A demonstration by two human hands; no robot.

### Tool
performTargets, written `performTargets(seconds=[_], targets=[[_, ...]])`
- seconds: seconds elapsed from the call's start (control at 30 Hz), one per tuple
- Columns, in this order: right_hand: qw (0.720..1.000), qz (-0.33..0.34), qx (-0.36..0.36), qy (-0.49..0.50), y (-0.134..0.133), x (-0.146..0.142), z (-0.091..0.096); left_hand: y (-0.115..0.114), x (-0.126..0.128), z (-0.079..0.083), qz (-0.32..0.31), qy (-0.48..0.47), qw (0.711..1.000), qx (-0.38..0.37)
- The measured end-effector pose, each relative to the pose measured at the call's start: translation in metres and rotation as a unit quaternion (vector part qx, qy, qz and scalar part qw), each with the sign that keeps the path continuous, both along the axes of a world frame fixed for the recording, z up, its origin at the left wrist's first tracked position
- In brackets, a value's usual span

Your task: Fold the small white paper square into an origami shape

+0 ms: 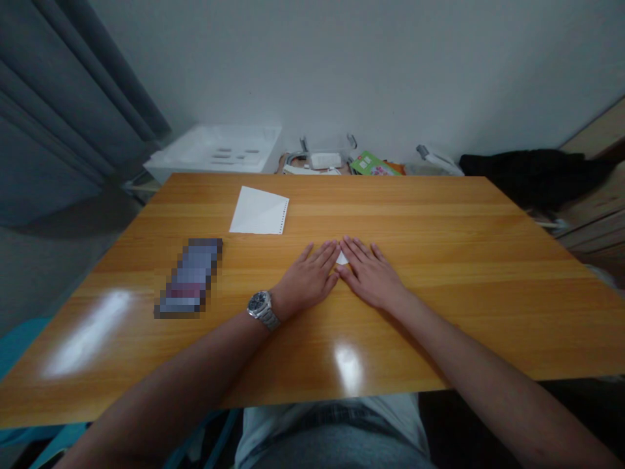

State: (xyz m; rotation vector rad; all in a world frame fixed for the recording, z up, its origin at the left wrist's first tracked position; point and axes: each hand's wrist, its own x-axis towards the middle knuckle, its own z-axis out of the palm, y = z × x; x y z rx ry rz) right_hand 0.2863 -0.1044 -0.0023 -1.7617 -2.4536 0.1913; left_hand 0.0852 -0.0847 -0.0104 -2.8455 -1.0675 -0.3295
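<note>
Both of my hands lie flat on the wooden table [439, 260], fingers stretched out and nearly touching each other. My left hand [307, 280] wears a metal wristwatch [260, 305]. My right hand [370, 277] rests beside it. A small white piece of paper [342, 258] peeks out between the two hands and is mostly covered by them. A larger white sheet [260, 212] with a perforated edge lies farther back on the left.
A blurred dark rectangular object [189, 278] lies on the table left of my hands. Behind the table stand a white tray [217, 151], assorted clutter [342, 163] and a black cloth [527, 170]. Grey curtains [58, 111] hang at left.
</note>
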Motion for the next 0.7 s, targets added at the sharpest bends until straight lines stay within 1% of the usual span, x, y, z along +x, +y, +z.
performTargets(seconds=[0.3, 0.57, 0.7], targets=[[1.0, 0.003, 0.012, 0.0, -0.0005, 0.0012, 0.0002, -0.0017, 0.002, -0.0003, 0.007, -0.016, 1.0, -0.002], [1.0, 0.004, 0.007, 0.001, 0.0011, 0.0017, -0.003, -0.0018, 0.0024, -0.0003, 0.009, -0.023, 1.0, -0.005], [1.0, -0.003, -0.005, 0.0, 0.0005, 0.001, -0.0006, -0.0014, 0.0027, -0.0023, 0.012, -0.028, 1.0, -0.002]])
